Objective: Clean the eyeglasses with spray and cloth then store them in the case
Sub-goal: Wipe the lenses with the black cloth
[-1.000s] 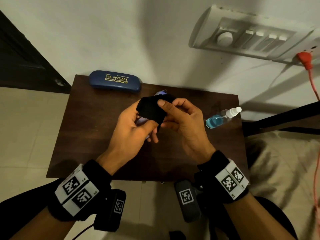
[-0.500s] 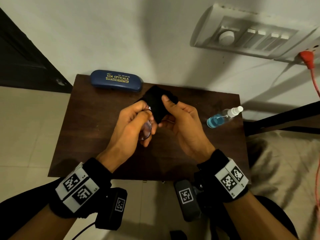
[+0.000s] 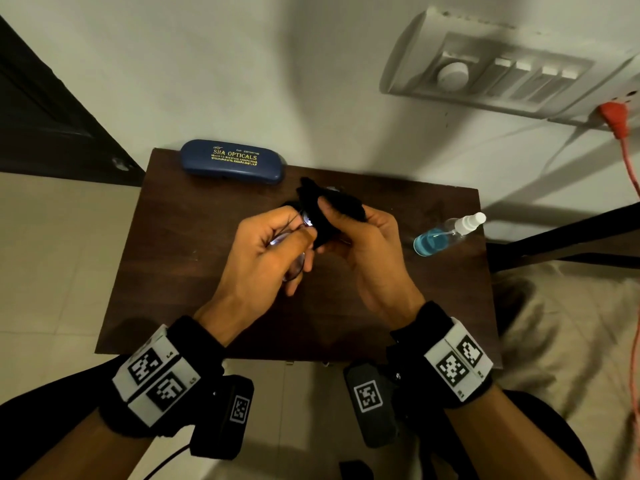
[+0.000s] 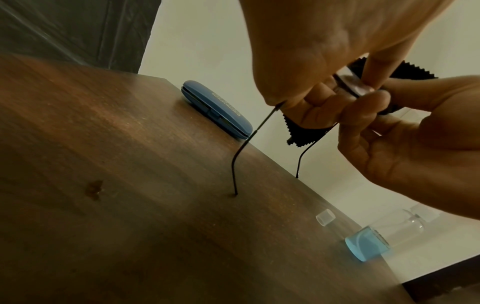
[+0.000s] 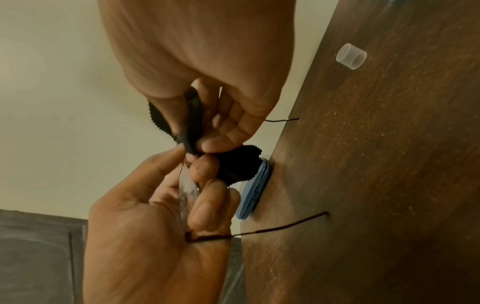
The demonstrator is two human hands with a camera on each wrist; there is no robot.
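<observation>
Eyeglasses (image 3: 294, 252) gripped in my left hand (image 3: 263, 261) above the table (image 3: 180, 271), right hand (image 3: 367, 251) pinching the cloth (image 3: 329, 213) over one lens; excess pressure could bend the thin frame.

1. Both hands (image 3: 311, 251) hang over the table (image 3: 194, 292) middle; bare wood lies left and near of them.
2. Case (image 3: 232, 162) blocks the far-left edge.
3. Spray bottle (image 3: 446, 233) lies right; loose cap (image 4: 325, 220) apparently beside it.

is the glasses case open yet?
No, the blue eyeglasses case lies shut at the back of the table, lid down.
</observation>
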